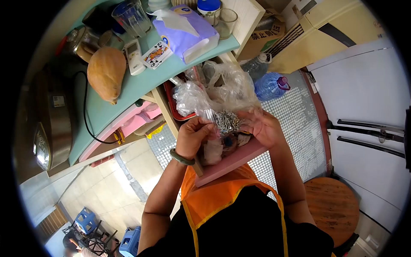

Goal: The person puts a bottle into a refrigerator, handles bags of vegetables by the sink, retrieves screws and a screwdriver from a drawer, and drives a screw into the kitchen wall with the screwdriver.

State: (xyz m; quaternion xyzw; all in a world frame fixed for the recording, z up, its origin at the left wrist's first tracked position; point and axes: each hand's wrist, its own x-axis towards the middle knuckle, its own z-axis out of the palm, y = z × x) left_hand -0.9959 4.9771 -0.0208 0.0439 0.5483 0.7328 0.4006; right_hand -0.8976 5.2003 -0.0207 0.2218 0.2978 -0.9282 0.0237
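okay, head view, the only one. left grip (193, 136) is pinched on the near-left edge of a clear bag (209, 115); right grip (266, 129) looks closed on its right edge, partly veiled by plastic. the bag sits between them, over the pulled-out drawer (231, 166), with the metal screws (227, 122) bunched in its middle.

handling, my read: keep both edges up and level so the screws stay pooled; stretch the plastic gently, sharp tips could poke through. work over the drawer so strays land inside. if one edge has to go, gather the plastic first. don't snag the loose crumpled bags (231, 85) behind.

counts: two hands, one bag of screws, screws too many and too small to count. crumpled bags: overlapping, can't split. on the tabletop (147, 81): one squash (106, 73), one remote (134, 58), one tissue pack (185, 36), one glass mug (131, 19), one blue-lidded jar (209, 8); playing card (157, 55), one face showing. floor: one blue water bottle (269, 87), two blue stools (86, 220).
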